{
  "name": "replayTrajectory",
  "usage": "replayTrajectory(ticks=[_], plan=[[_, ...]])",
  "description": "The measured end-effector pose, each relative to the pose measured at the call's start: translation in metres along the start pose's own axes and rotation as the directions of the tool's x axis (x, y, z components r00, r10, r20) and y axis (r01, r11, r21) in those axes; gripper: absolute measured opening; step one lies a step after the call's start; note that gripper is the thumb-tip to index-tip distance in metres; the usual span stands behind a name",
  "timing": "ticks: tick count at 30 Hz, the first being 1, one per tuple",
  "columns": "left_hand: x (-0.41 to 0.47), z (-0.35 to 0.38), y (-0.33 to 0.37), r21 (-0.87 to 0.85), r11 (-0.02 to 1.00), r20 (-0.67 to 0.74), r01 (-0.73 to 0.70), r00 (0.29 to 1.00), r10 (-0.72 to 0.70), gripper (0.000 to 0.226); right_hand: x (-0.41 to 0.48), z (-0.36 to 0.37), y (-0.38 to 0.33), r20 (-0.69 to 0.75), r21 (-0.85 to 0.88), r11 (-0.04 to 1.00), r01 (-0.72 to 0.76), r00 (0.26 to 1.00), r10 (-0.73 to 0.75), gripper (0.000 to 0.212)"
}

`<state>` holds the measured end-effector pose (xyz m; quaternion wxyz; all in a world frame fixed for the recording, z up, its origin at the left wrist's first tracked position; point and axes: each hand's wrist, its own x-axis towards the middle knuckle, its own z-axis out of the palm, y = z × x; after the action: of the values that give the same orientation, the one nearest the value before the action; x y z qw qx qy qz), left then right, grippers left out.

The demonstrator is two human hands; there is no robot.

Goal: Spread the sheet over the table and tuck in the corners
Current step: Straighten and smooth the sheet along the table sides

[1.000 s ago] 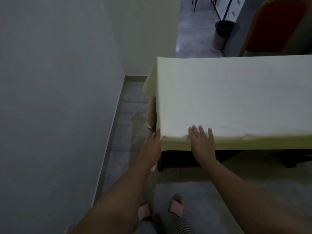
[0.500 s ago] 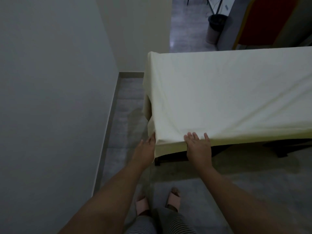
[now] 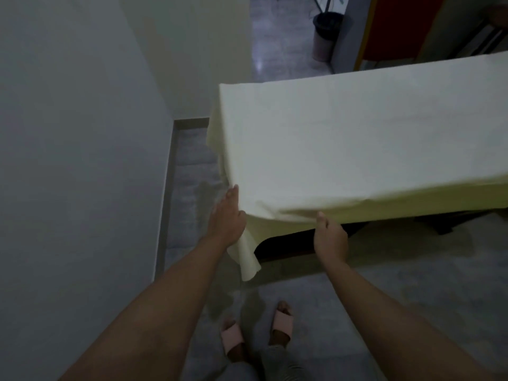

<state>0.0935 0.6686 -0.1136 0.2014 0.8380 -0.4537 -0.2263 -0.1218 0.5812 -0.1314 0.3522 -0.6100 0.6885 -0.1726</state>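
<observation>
nearest to you, low in the view, your feet stand in pink slippers [image 3: 283, 323] on the grey floor [image 3: 384, 284], with striped trousers [image 3: 275, 364] just showing at the bottom edge. both your bare forearms reach forward and up from there. your left grip [image 3: 226, 218] lies spread, its fingers straight and close together, laid flat along the left side of the pale yellow sheet [image 3: 357, 147] at the near left corner, with the thumb touching the cloth. your right grip [image 3: 330, 237] is pinching the near hem of the sheet, thumb on top and fingers curled under the edge, and the cloth puckers into small folds where you hold it. between your two grips a loose corner flap [image 3: 247, 257] of the sheet hangs down, untucked, with its tip well clear of the floor. behind the flap and beside your right grip you can see the dark underside of the desk [image 3: 288, 243]. the sheet covers the whole visible top of the desk, lies mostly smooth, and drapes over the left end and the near side. to your left a plain grey wall [image 3: 68, 133] runs alongside, with a skirting strip [image 3: 165, 202] at its foot and a narrow band of floor between it and the desk. beyond the far edge of the desk stand a dark-rimmed bin [image 3: 327, 34] and a red chair [image 3: 395, 26] with a yellow frame.
</observation>
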Motion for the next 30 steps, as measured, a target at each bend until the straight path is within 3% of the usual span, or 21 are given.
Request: replayTrajectory(ticks=[3,5,8,14,21,24,27,30], plan=[[0.004,-0.002,0.001,-0.012,1.000,-0.008,-0.022,1.000,0.022,0.064,0.023,0.001,-0.028,0.012,0.265,0.931,-0.252,0.966,0.258,0.061],[0.009,-0.005,0.002,-0.010,1.000,-0.057,-0.026,0.998,0.025,0.068,0.034,-0.001,-0.033,0.059,0.277,0.904,-0.324,0.945,0.321,0.052],[0.032,-0.008,0.012,-0.008,1.000,-0.102,-0.002,0.995,0.001,0.059,0.041,-0.001,-0.032,0.050,0.180,0.956,-0.230,0.973,0.225,0.039],[0.082,-0.006,0.026,0.138,0.990,-0.100,0.008,0.995,0.006,0.056,0.023,-0.003,-0.017,-0.059,0.024,0.983,-0.182,0.981,0.183,0.040],[0.147,-0.032,0.003,0.256,0.945,0.021,-0.203,0.979,0.204,0.060,0.010,0.020,-0.027,-0.250,0.211,0.936,-0.283,0.910,0.331,0.033],[0.176,-0.049,-0.007,0.320,0.897,0.083,-0.306,0.952,0.295,0.060,-0.001,0.044,-0.048,-0.312,0.287,0.916,-0.279,0.877,0.365,0.040],[0.195,-0.060,-0.015,0.369,0.862,0.141,-0.348,0.938,0.318,0.059,-0.011,0.065,-0.074,-0.328,0.322,0.905,-0.278,0.864,0.383,0.050],[0.201,-0.059,-0.018,0.376,0.847,0.175,-0.375,0.927,0.332,0.058,-0.018,0.082,-0.092,-0.276,0.255,0.917,-0.308,0.885,0.374,0.043]])
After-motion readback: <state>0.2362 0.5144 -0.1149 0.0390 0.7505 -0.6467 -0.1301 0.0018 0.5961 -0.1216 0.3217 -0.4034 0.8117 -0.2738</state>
